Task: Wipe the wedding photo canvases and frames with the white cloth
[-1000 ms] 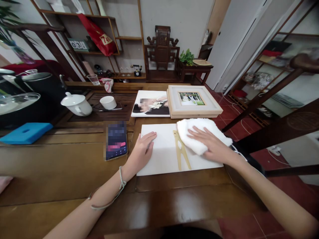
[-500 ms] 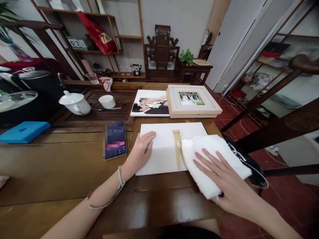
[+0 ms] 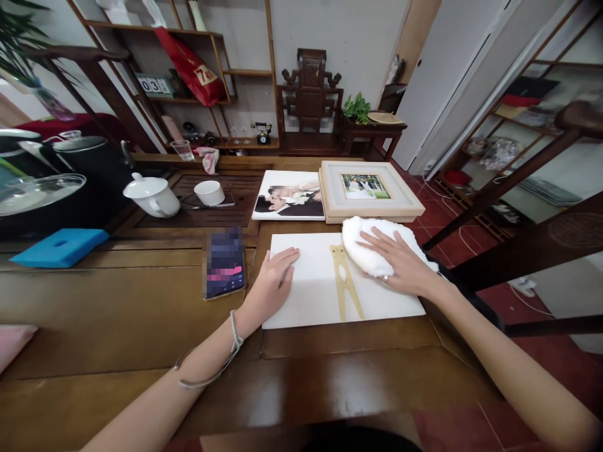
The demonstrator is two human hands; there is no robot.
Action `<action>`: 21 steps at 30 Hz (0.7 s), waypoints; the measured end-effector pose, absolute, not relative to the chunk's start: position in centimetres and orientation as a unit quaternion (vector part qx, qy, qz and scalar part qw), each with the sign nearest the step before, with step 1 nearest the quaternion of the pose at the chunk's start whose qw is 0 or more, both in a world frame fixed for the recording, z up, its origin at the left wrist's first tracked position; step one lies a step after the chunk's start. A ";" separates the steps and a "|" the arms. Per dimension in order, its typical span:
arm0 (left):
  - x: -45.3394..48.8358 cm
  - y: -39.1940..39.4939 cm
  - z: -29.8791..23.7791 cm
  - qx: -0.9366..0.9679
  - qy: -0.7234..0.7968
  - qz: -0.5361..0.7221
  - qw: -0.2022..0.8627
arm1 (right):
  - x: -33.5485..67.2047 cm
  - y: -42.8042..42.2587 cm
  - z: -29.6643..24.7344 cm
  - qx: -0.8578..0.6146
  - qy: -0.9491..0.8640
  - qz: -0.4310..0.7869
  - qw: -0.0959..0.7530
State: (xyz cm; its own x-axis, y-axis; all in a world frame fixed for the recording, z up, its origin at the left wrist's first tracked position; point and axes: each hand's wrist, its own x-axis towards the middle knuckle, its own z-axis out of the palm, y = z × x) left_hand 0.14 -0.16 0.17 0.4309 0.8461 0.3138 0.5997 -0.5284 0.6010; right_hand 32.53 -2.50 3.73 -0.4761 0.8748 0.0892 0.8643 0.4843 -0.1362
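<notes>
My left hand (image 3: 274,282) rests on the left edge of a white panel (image 3: 306,295), fingers stretched out and lying flat. On the panel's right side, my right hand (image 3: 398,260) presses a bunched white towel (image 3: 360,242) against its far right part. The fingers of this hand are spread over the towel and its thumb is hidden. Between my hands, a flat gold two-legged piece (image 3: 340,270) lies on the panel, its legs spread towards me; the towel touches or nearly touches its top right.
Beyond the panel lie a photo print (image 3: 289,204) and a framed photo (image 3: 327,216). To the left are a phone (image 3: 225,263), a white lidded cup (image 3: 153,198), a small white bowl (image 3: 210,193) and a blue block (image 3: 61,246). A dark wooden chair (image 3: 532,251) stands at the right.
My right hand has slid the towel away from me, uncovering the panel's near right corner and the gold piece's second leg. My left hand stays on the panel; the view has shifted slightly.
</notes>
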 end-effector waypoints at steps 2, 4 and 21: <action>0.1 -0.1 0.1 0.821 0.440 0.303 0.203 | 32.1 -3.1 3.7 -0.504 -0.860 0.021 0.078; 0.2 -0.1 0.0 0.820 0.439 0.305 0.203 | 31.6 -5.0 3.8 -0.494 -0.866 0.011 0.072; 0.2 -0.2 0.2 0.822 0.439 0.303 0.202 | 33.1 -5.6 3.9 -0.462 -0.874 0.087 0.123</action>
